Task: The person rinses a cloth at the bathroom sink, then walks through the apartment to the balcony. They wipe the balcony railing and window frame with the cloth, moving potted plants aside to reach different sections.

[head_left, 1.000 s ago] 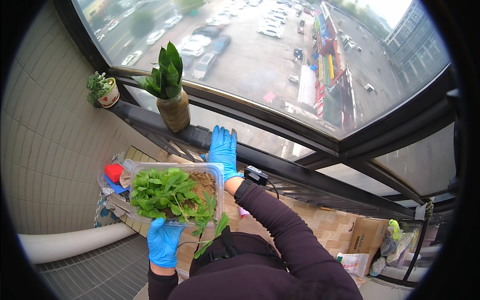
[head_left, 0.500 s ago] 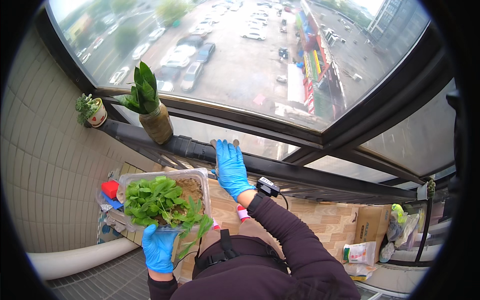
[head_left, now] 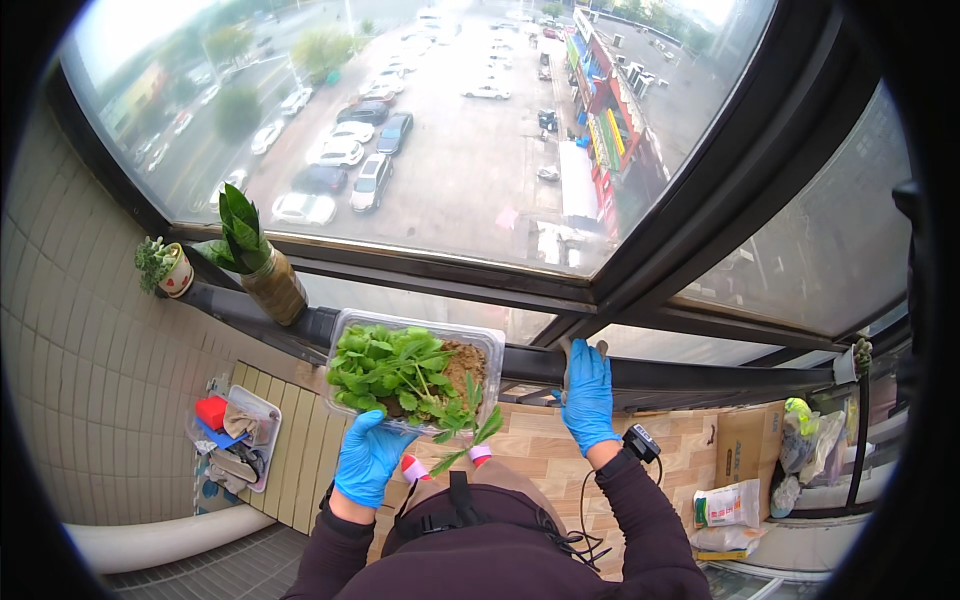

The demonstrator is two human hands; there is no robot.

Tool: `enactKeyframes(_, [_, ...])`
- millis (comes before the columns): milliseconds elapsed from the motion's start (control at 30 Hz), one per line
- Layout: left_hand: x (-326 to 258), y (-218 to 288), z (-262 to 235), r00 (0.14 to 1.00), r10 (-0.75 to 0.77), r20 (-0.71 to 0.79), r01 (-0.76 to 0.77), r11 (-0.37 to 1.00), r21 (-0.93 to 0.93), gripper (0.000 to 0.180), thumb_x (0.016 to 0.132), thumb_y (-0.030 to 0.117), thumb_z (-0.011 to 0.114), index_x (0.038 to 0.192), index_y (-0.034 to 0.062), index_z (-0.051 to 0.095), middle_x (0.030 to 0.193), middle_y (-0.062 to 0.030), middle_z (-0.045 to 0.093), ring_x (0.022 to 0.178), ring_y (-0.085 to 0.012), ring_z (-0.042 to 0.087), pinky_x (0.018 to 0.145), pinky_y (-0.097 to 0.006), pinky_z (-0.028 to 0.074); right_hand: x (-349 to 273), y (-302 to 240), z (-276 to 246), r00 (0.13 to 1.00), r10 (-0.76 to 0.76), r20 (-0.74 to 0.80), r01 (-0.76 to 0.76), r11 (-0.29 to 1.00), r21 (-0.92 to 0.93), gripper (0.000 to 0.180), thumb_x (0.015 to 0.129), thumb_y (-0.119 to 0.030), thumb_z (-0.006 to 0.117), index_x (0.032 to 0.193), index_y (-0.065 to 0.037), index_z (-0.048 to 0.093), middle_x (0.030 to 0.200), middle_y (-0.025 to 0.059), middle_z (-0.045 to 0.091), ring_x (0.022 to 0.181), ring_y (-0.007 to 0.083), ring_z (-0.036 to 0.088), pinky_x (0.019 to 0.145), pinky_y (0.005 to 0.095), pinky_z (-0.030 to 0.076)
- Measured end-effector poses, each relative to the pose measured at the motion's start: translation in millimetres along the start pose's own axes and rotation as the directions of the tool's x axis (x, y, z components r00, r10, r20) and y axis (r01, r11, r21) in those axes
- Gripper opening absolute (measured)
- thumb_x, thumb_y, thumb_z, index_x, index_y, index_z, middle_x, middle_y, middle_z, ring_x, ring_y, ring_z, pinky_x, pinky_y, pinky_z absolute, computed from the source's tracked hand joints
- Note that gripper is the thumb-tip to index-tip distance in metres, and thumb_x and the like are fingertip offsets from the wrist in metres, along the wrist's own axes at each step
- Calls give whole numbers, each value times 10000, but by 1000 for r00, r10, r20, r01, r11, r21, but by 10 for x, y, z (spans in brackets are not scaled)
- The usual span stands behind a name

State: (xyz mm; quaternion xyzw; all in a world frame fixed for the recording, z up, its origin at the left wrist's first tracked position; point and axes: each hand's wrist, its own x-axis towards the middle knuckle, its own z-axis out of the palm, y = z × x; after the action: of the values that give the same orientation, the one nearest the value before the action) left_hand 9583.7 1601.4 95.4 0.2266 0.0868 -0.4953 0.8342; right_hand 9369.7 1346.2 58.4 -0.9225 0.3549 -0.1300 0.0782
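Note:
My left hand [head_left: 370,458], in a blue glove, grips the near edge of a clear plastic container [head_left: 497,352]. Inside grow leafy green seedlings [head_left: 390,365], with bare brown soil [head_left: 466,366] on the right. Some stems droop over its near right corner. The container is held up at the black rail [head_left: 680,374] and covers part of it. My right hand [head_left: 588,398], also blue-gloved, lies on that rail with its fingers stretched forward. A greyish-brown cloth [head_left: 568,366] shows at the fingers' edges, pressed under the hand; most of it is hidden.
On the rail's left end stand a snake plant in a jar [head_left: 272,285] and a small potted succulent [head_left: 172,270]. A tray of odds and ends [head_left: 268,425] lies lower left. At the right are a cardboard box [head_left: 745,445], plastic bags [head_left: 728,503] and a small pot [head_left: 848,364].
My right hand has slid right along the rail with the cloth. My left hand has carried the container rightward too, uncovering the tray and slatted surface at left.

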Motion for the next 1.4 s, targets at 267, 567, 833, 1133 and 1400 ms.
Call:
enactKeyframes(267, [476,-484,5,994,-107,24,107,994,-12,465,818,62,605,1271,13,507,1244,-181,567,1180,-350,527,1023,-551,422,-213,410,-85,993,96,72,-89,992,-92,851,717,-79,669,1438,34,232,1459,214,298,1388,392,222,1153,474,164])
enactKeyframes(567, [657,-642,106,998,-45,-46,46,998,41,261,822,71,607,1081,40,615,1087,-149,651,1039,-320,612,991,-557,438,-368,647,-138,983,175,52,-173,984,-39,789,797,-85,626,1447,52,202,1492,208,267,1400,402,195,1156,468,147])
enactKeyframes(833, [712,-644,-50,997,-75,-11,75,997,8,381,813,47,597,1193,41,571,1179,-140,616,1117,-326,573,1015,-538,425,-339,733,-363,893,432,129,-412,665,623,497,932,-215,586,1343,25,440,1200,161,561,981,206,527,853,291,415])
enactKeyframes(1133, [195,-253,-7,997,-49,-60,53,996,65,610,759,84,625,1336,13,440,1330,-195,500,1232,-374,475,1049,-578,373,-150,364,-530,763,572,301,-389,34,921,294,938,-256,611,1042,16,569,927,43,611,827,89,541,742,203,445])
enactKeyframes(1400, [-256,74,-43,989,107,-102,-103,994,43,666,743,74,623,1373,43,409,1339,-172,494,1226,-360,480,1036,-561,388,371,-308,-614,898,422,-125,26,232,972,339,907,-71,583,1236,-17,523,1168,79,569,1066,142,551,938,248,440])
